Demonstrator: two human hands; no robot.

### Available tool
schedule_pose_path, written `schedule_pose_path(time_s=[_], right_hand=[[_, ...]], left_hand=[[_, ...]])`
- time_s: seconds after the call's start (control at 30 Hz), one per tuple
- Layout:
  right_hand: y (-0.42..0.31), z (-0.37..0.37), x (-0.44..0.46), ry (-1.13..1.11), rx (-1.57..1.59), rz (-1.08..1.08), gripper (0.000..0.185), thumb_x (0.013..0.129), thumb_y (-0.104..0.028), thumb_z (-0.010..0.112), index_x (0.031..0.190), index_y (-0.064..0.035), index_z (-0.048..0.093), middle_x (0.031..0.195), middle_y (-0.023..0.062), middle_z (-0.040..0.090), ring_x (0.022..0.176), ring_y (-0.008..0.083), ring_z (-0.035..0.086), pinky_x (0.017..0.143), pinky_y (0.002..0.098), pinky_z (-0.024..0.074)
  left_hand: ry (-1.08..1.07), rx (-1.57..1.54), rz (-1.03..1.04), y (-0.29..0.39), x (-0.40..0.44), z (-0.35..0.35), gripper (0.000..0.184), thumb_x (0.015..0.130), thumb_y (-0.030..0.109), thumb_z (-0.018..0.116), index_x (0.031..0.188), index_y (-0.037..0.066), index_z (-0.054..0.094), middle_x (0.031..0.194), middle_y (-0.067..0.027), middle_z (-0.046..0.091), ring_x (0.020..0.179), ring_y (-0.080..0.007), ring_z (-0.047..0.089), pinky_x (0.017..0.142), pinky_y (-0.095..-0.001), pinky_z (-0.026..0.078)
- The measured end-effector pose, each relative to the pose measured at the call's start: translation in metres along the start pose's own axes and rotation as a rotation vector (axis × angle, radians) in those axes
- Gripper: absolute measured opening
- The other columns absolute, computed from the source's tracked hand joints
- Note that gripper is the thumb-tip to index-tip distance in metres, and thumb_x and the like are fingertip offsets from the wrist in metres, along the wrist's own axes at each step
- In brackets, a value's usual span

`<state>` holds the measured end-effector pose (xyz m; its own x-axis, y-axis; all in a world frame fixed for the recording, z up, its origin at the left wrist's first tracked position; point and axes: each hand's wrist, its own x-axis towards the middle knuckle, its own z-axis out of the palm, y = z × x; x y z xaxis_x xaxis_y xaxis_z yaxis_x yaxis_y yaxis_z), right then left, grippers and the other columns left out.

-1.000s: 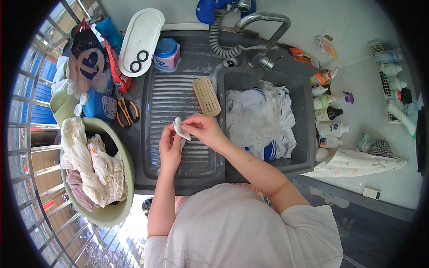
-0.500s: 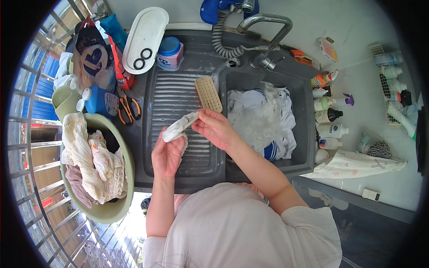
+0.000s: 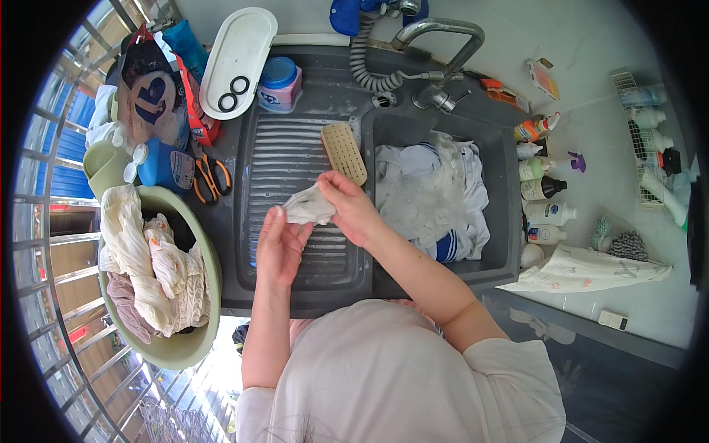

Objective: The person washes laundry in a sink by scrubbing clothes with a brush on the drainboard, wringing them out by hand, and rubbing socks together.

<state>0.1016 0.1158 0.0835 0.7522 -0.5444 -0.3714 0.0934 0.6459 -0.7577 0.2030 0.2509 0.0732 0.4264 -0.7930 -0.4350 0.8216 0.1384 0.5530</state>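
Note:
Over the ribbed washboard [image 3: 288,155] I hold a small, wet-looking white cloth item, which looks like a sock [image 3: 310,207]. My right hand [image 3: 351,210] pinches its right end between thumb and fingers. At its left end, the fingertips of my left hand [image 3: 279,247] grip the edge, palm turned up. A beige scrubbing brush [image 3: 344,153] lies just beyond my right hand, bumpy side up. To the right, the sink basin [image 3: 502,251] contains soaking white and blue-striped clothes [image 3: 461,203] and a filmy, translucent mass.
A green tub [image 3: 210,295] of laundry stands at left. Behind it are orange-handled pliers [image 3: 212,179], a blue bottle [image 3: 164,166], a blue-lidded jar [image 3: 279,85] and a white tray [image 3: 236,63]. The faucet [image 3: 443,29] arches over the sink's back; several bottles [image 3: 546,214] line the right.
The sock has gone from a rolled, narrow shape to a flatter, spread one. My left hand has shifted its hold to the sock's left edge; my right hand still pinches the other end.

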Motion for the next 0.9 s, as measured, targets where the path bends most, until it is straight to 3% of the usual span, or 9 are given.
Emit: schedule_pose_path(time_s=[0.17, 0.2, 0.3, 0.37, 0.43, 0.53, 0.6, 0.87, 0.9], right_hand=[[0.018, 0.002, 0.007, 0.028, 0.072, -0.006, 0.011, 0.103, -0.019, 0.055, 0.105, -0.0084, 0.057, 0.096, -0.0008, 0.057, 0.089, 0.0096, 0.056, 0.077, 0.0283, 0.0465], [0.029, -0.002, 0.015, 0.068, -0.291, -0.199, 0.011, 0.103, -0.018, 0.054, 0.106, -0.0074, 0.056, 0.096, 0.0025, 0.057, 0.089, 0.0146, 0.059, 0.077, 0.0315, 0.0476], [0.039, -0.005, 0.027, 0.102, -0.882, -0.492, 0.011, 0.099, -0.012, 0.055, 0.107, -0.0049, 0.056, 0.098, 0.0088, 0.058, 0.092, 0.0251, 0.061, 0.080, 0.0363, 0.0494], [0.044, -0.008, 0.032, 0.091, -1.105, -0.595, 0.012, 0.096, -0.008, 0.057, 0.107, -0.0032, 0.056, 0.098, 0.0117, 0.058, 0.095, 0.0306, 0.061, 0.082, 0.0378, 0.0500], [0.053, -0.016, 0.038, 0.022, -1.389, -0.534, 0.024, 0.088, -0.005, 0.059, 0.112, -0.0076, 0.054, 0.104, 0.0134, 0.056, 0.093, 0.0382, 0.061, 0.082, 0.0456, 0.0492], [0.060, -0.019, 0.035, 0.084, -1.387, -0.766, 0.029, 0.083, -0.003, 0.061, 0.110, -0.0087, 0.056, 0.107, 0.0109, 0.054, 0.097, 0.0339, 0.060, 0.083, 0.0439, 0.0495], [0.051, -0.018, 0.026, 0.044, -1.447, -0.838, 0.031, 0.082, -0.002, 0.061, 0.112, -0.0087, 0.058, 0.109, 0.0103, 0.054, 0.099, 0.0320, 0.058, 0.085, 0.0430, 0.0490], [0.020, -0.019, 0.010, -0.008, -1.507, -0.866, 0.055, 0.078, -0.012, 0.071, 0.131, -0.0118, 0.058, 0.116, 0.0107, 0.053, 0.107, 0.0307, 0.054, 0.094, 0.0418, 0.0447], [0.005, -0.012, 0.015, 0.192, -1.536, -0.890, 0.054, 0.082, -0.016, 0.070, 0.134, -0.0121, 0.057, 0.120, 0.0132, 0.053, 0.108, 0.0335, 0.054, 0.094, 0.0433, 0.0448]], left_hand=[[-0.027, -0.360, -0.064, 0.008, -0.003, 0.012, 0.021, 0.105, 0.025, 0.050, 0.114, 0.007, 0.056, 0.124, -0.0143, 0.064, 0.117, -0.0255, 0.062, 0.098, -0.0393, 0.052], [-0.027, -0.359, -0.065, 0.001, 0.004, 0.003, 0.021, 0.105, 0.025, 0.050, 0.114, 0.007, 0.056, 0.124, -0.0143, 0.064, 0.117, -0.0255, 0.062, 0.098, -0.0393, 0.052], [0.113, 0.188, 0.171, -0.017, 0.025, -0.021, 0.018, 0.103, 0.022, 0.055, 0.110, 0.005, 0.054, 0.112, -0.0130, 0.064, 0.102, -0.0218, 0.065, 0.087, -0.0351, 0.053], [0.319, 1.194, 0.391, -0.012, 0.026, -0.016, 0.020, 0.096, 0.014, 0.065, 0.107, 0.004, 0.052, 0.100, -0.0114, 0.061, 0.087, -0.0183, 0.061, 0.078, -0.0346, 0.051], [0.323, 1.346, 0.563, -0.015, 0.026, -0.018, 0.027, 0.089, 0.007, 0.070, 0.107, 0.002, 0.051, 0.096, -0.0122, 0.058, 0.080, -0.0189, 0.059, 0.071, -0.0354, 0.049], [0.333, 1.430, 0.652, -0.017, 0.022, -0.018, 0.026, 0.085, 0.003, 0.071, 0.104, 0.001, 0.053, 0.096, -0.0127, 0.058, 0.083, -0.0250, 0.060, 0.075, -0.0372, 0.049], [0.145, 1.622, 0.950, -0.018, 0.016, -0.019, 0.027, 0.084, 0.004, 0.070, 0.108, 0.002, 0.058, 0.110, -0.0151, 0.059, 0.091, -0.0324, 0.061, 0.079, -0.0414, 0.049], [-0.014, 1.896, 0.744, -0.032, -0.015, -0.025, 0.059, 0.083, 0.014, 0.073, 0.139, 0.008, 0.054, 0.145, -0.0154, 0.047, 0.130, -0.0337, 0.048, 0.104, -0.0504, 0.038], [-0.032, 1.935, 0.710, -0.033, -0.016, -0.028, 0.063, 0.084, 0.020, 0.073, 0.142, 0.010, 0.051, 0.151, -0.0156, 0.041, 0.135, -0.0342, 0.044, 0.107, -0.0522, 0.035]])
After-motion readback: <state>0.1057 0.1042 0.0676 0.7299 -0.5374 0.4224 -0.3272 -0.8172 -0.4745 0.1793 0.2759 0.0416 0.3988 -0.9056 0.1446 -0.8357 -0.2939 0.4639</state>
